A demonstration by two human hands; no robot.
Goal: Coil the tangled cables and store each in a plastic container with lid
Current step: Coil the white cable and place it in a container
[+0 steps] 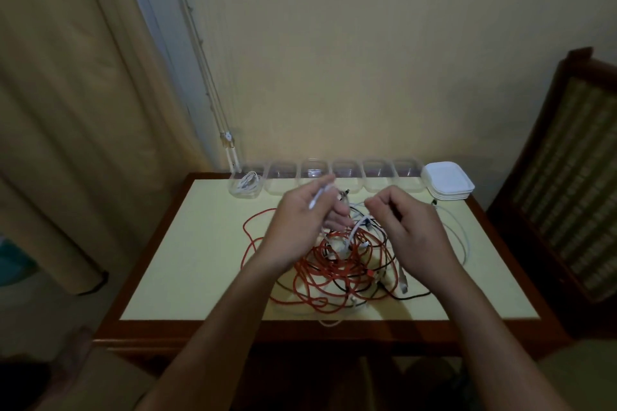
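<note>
Left hand point(300, 223) is pinching white cable point(316, 199), likely limp and light, near its end; right hand point(410, 227) is hovering curled alongside, grip unclear.

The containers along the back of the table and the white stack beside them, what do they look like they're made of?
The containers look like clear, glossy plastic: their sides are see-through, with faint highlights on the rims. The stacked lids look like opaque white plastic, smooth with a slight sheen, thin with rounded corners; the dim light leaves the exact finish open.
</note>
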